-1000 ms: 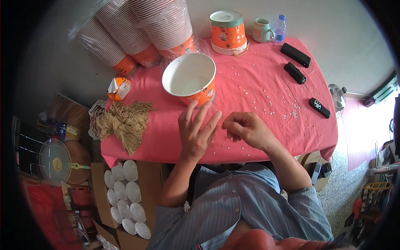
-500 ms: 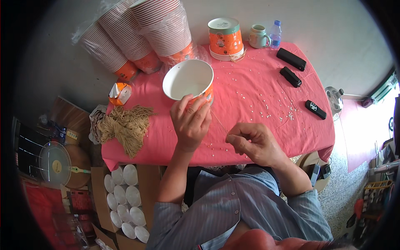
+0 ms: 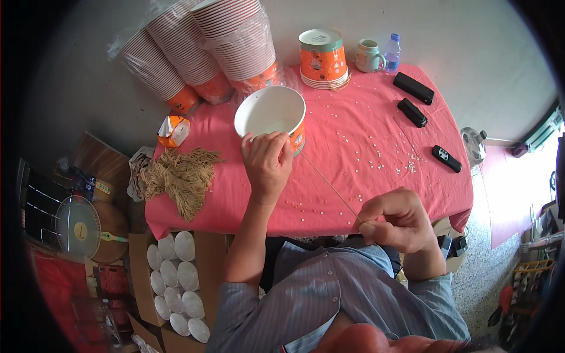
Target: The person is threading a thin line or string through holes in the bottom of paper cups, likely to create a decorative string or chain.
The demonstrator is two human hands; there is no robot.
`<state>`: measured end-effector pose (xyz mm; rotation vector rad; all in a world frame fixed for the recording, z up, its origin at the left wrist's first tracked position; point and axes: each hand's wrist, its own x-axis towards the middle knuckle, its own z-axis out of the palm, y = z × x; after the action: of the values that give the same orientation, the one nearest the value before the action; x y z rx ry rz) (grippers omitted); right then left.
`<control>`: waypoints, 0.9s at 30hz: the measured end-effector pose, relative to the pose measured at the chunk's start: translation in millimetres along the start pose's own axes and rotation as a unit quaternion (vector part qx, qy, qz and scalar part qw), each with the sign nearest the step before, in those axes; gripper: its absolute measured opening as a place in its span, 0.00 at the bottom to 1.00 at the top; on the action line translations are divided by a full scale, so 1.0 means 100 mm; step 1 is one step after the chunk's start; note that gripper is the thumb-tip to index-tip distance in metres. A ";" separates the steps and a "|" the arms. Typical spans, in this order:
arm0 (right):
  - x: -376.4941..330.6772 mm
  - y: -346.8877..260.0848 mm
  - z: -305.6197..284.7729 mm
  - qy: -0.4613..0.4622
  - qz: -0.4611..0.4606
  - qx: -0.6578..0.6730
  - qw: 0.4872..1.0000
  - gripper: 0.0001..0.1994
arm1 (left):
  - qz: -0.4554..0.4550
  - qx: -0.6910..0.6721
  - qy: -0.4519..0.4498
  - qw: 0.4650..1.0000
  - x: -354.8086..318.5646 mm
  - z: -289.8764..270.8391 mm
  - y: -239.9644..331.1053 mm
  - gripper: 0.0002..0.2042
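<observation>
A white-lined paper bucket (image 3: 271,109) with an orange outside stands at the middle of the table, its mouth facing up. My left hand (image 3: 268,162) is closed at its near rim, fingers curled against the wall; the fingertips are partly hidden. From the bucket's near side a thin tan cord (image 3: 329,183) runs straight and taut toward me. Its other end is pinched between thumb and forefinger of my right hand (image 3: 397,220), which is over the table's front edge. A bundle of tan cords (image 3: 182,179) lies left of my left hand.
Wrapped stacks of paper buckets (image 3: 232,47) lean at the back left, near an orange tissue pack (image 3: 173,130). Upturned buckets (image 3: 322,59), a mug (image 3: 369,57), a bottle (image 3: 392,54) and black devices (image 3: 414,88) line the far side and right. Small white bits (image 3: 410,167) dot the pink cloth.
My right hand has moved right and toward me, drawing the cord out longer and straighter. My left hand stays at the bucket, its fingers now more curled over the near rim.
</observation>
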<state>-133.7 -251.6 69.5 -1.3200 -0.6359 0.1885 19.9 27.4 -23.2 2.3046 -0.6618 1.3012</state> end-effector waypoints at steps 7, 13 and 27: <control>-0.33 -0.33 0.10 0.170 -0.026 -0.032 0.985 0.17 | -0.045 -0.023 -0.031 0.998 0.09 -0.06 0.01 0.07; -0.42 -0.17 -0.20 0.036 -0.190 0.174 0.965 0.06 | -0.058 -0.032 -0.038 0.997 0.08 -0.08 0.00 0.07; -0.36 -0.03 -0.82 0.234 -0.286 0.040 0.928 0.11 | -0.043 -0.033 -0.033 0.998 0.11 -0.03 0.06 0.06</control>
<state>-120.2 -338.8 51.3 -0.9993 -0.5683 -0.5592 19.0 22.0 -10.9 2.3051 -0.6112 1.1516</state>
